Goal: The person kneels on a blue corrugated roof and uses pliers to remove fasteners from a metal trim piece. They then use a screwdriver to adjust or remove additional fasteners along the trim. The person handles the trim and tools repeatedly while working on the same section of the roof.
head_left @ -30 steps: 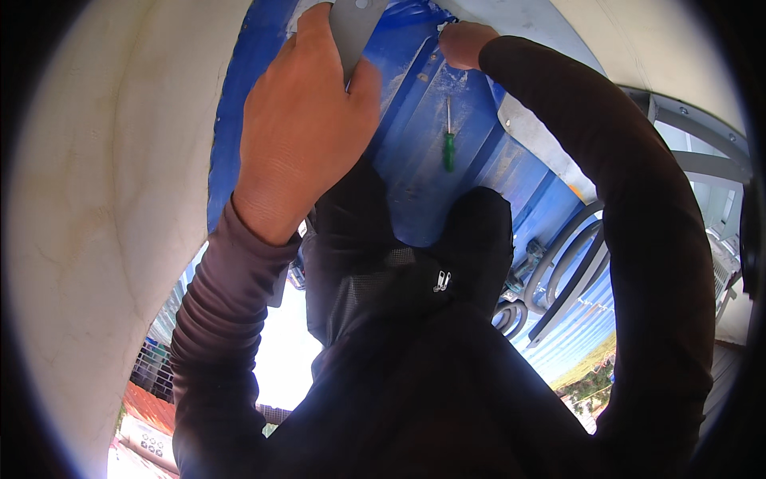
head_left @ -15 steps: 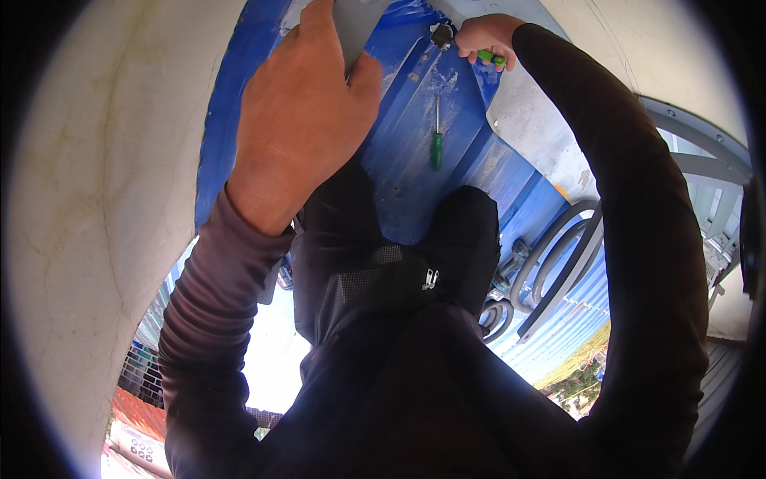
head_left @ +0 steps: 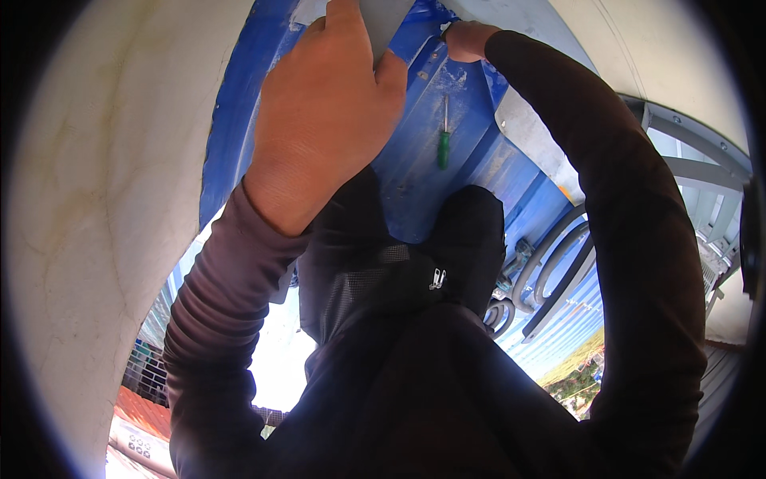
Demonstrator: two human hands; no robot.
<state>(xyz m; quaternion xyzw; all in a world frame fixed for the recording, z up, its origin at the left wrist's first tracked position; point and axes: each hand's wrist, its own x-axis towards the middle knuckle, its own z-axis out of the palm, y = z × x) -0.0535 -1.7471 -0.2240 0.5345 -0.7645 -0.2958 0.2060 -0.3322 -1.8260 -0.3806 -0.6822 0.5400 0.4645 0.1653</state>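
- Left dark brown long cloth sleeve (head_left: 219, 319): thick ring-like folds; plain cuff (head_left: 271, 222) at wrist, behind left fingers (head_left: 345, 24).
- Right dark brown long cloth sleeve (head_left: 642, 231): smoother; ends close behind right fingers (head_left: 456, 44).
- Black cloth trousers (head_left: 475, 219), farther back than fingers.
- Grey-checked mesh-like patch (head_left: 363, 283); paired silver zipper pulls (head_left: 437, 279).

The ribbed blue sheet (head_left: 415, 191) looks like painted metal, faintly glossy — scuffed and chalky toward the far end. On it, the screwdriver (head_left: 444, 148) has a smooth, bright metal shaft (head_left: 445, 112) and a plastic-looking handle (head_left: 443, 153). The far grey plate (head_left: 388, 20) appears smooth and matt. At left, the pale surface (head_left: 104, 199) is matt, stained — the sleeves (head_left: 223, 311), wrinkled cloth.
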